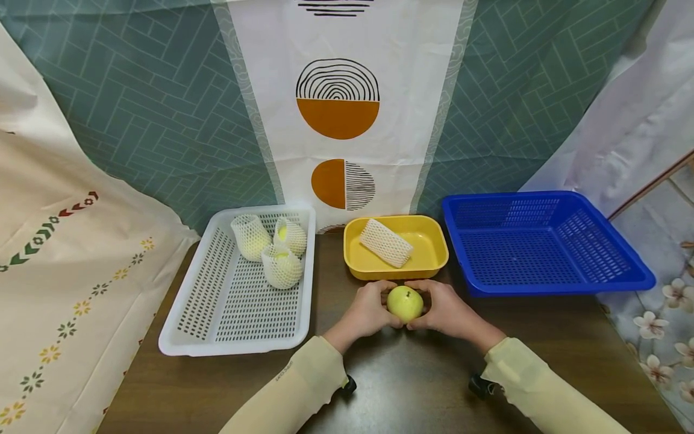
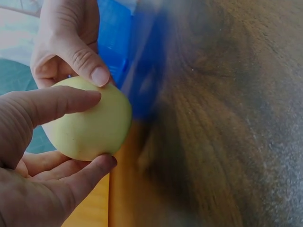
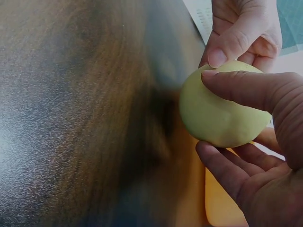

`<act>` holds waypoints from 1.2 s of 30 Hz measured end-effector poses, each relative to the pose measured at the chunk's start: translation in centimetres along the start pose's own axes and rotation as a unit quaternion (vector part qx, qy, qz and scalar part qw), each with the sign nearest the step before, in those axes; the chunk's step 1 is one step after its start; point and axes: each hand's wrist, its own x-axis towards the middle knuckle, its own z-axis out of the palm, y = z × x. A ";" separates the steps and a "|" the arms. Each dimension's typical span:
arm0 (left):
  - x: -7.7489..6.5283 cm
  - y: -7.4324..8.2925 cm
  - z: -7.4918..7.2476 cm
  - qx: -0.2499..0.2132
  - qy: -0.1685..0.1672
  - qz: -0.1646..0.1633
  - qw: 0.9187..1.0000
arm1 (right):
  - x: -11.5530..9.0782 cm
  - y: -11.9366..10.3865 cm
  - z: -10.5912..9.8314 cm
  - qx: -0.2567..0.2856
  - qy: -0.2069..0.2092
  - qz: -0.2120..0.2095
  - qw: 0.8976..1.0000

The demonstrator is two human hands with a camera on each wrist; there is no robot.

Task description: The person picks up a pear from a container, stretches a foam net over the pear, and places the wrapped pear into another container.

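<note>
A round yellow-green fruit, apple-like in shape with a short dark stem on top, is held between both hands over the table, just in front of the yellow tray. My left hand grips its left side, thumb on the near face and fingers behind and below. From the right, my right hand holds it the same way. The two thumb tips come close together on the fruit in the left wrist view. In the right wrist view, the fruit shows bare, smooth skin.
A white foam net sleeve lies in the yellow tray. At left, a white basket contains three fruits in foam nets. The blue basket stands at right. Patterned cloth hangs behind the dark wooden table.
</note>
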 end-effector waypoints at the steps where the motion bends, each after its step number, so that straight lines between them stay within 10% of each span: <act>1: 0.0 -0.1 0.0 0.002 -0.001 -0.001 1.000 | 0.0 0.1 0.1 0.000 -0.001 0.002 1.000; 36: -0.1 -0.9 0.4 -0.025 0.000 -0.009 1.000 | -0.2 1.1 0.8 0.023 -0.003 0.018 1.000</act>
